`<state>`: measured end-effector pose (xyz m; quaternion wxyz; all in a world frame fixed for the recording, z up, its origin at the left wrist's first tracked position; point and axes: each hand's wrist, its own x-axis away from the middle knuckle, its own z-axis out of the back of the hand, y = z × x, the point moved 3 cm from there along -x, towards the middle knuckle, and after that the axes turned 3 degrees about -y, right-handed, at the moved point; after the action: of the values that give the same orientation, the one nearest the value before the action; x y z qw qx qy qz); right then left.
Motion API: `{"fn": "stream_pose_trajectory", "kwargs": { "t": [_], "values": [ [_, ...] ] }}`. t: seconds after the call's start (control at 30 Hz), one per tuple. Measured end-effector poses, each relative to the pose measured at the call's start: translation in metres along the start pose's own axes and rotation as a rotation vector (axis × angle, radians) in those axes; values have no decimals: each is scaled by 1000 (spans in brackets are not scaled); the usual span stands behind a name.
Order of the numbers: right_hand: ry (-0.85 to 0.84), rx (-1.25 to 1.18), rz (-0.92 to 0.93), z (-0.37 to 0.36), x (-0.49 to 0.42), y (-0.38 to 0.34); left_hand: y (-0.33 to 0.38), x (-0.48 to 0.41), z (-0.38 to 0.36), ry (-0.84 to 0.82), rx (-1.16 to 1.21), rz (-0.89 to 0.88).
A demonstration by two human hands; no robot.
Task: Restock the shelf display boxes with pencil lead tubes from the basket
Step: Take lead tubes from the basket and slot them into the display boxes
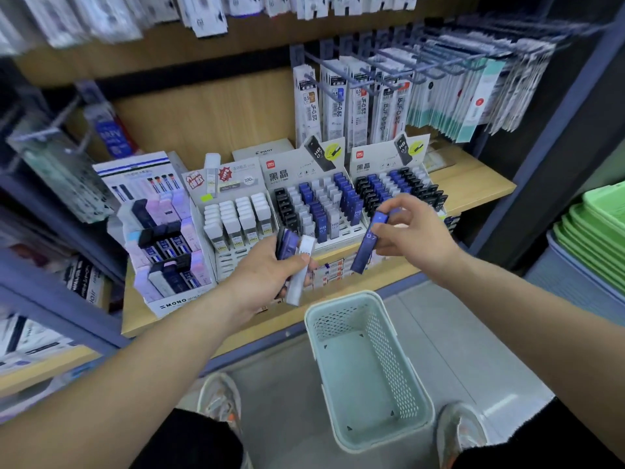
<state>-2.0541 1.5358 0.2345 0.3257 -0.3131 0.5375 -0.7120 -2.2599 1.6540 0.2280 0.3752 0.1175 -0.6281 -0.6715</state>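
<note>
Watching from the basket (389, 353) upward, I see the right hand (411, 231), above it and a little to the right, pinching one blue tube (368, 243) by its top end only, so the tube hangs free. The left hand (267, 270), above and to the left of the basket, is curled round a small bundle of tubes (287, 247), and one white tube (301, 269) sticks out below the fingers. My worry is the thin pinch: I judge that the blue tube can swing, slip and fall beside the basket to the floor. The white tube may also slide out if the left grip loosens. The blue tube reads "0.7", so it could go into a wrong column. Pushing it in could also knock over its standing neighbours. Straight above the basket, the near display box (314, 204) shows "deli", "黑晶" and "HB 0.7", and the second display box (395, 184), above and to the right, carries the same print. Far to the upper left of the basket I read "MONO" on a box (162, 301), "100" on the white-tube box (236, 218) and "PILOT" on a grey box (263, 151). The hanging refills (334, 106) higher up read "JF-0.5" and "BJF-0.5".
</note>
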Motion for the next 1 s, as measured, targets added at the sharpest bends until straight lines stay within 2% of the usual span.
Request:
{"fn": "stream_pose_trajectory", "kwargs": {
  "t": [0.2,0.43,0.67,1.0],
  "values": [
    [117,386,93,21,-52,13,-3,-27,8,87,27,-30],
    [73,449,134,12,-98,26,0,-54,-7,50,97,-24],
    [9,535,142,20,-106,36,-7,-64,-2,20,76,2],
    [13,736,390,6,-108,32,-7,-62,-6,3,77,28]
  ]
}}
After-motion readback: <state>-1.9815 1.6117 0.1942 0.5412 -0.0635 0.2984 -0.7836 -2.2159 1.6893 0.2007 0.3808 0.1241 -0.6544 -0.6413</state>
